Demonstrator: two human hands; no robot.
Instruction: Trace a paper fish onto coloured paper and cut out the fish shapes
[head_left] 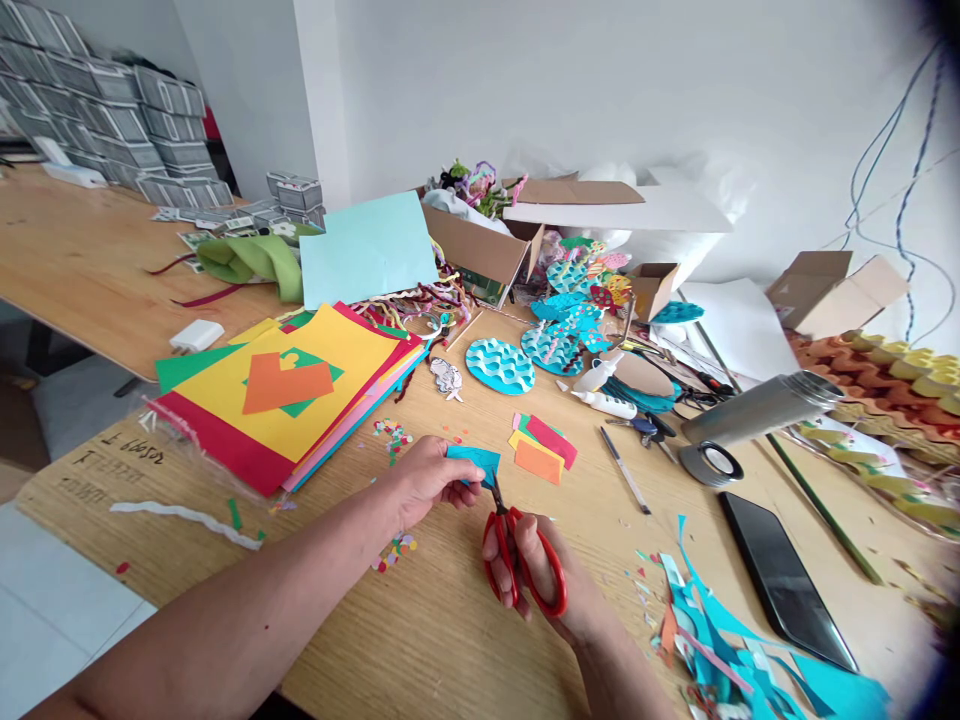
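A small blue paper piece [475, 464] is pinched in my left hand [431, 482], near the middle of the wooden table. My right hand [551, 570] has its fingers through the handles of red scissors [516, 560]. The scissor blades meet the lower right edge of the blue paper, close to my left fingertips. Small colored paper rectangles [538, 460] in orange, yellow, red and green lie just to the right of the blue piece. Round confetti dots [396, 552] are scattered beside and below my left wrist.
Colored paper sheets [337, 345] are stacked at the left. Blue scraps [720, 640] and a black phone [784, 580] lie at the right, with a metal flask [757, 405] behind. Wavy blue ovals [500, 367], glue bottles [606, 403] and cardboard boxes [480, 245] sit farther back.
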